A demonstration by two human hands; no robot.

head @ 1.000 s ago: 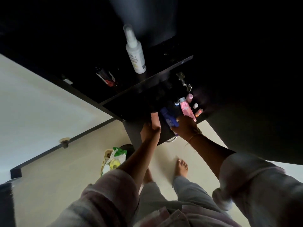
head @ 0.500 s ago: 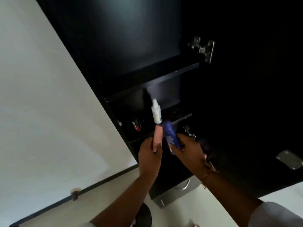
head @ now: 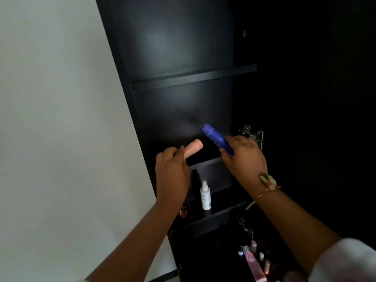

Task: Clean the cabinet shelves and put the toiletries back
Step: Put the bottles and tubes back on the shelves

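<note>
A tall black cabinet stands open in front of me, its shelves dark. My left hand grips a peach-pink tube that points up and right toward a middle shelf. My right hand grips a blue bottle, tilted with its cap up and left over the same shelf. One shelf lower stands a white spray bottle, upright. Several small bottles and a pink tube stand on the lowest shelf in view.
A white wall runs along the cabinet's left side. A metal door hinge sits just right of my right hand, and a second hinge lower down. A small red item lies left of the spray bottle.
My view has swung upward from the floor and lower shelves. Both hands have risen with the pink tube and the blue bottle, up to the middle shelf.
</note>
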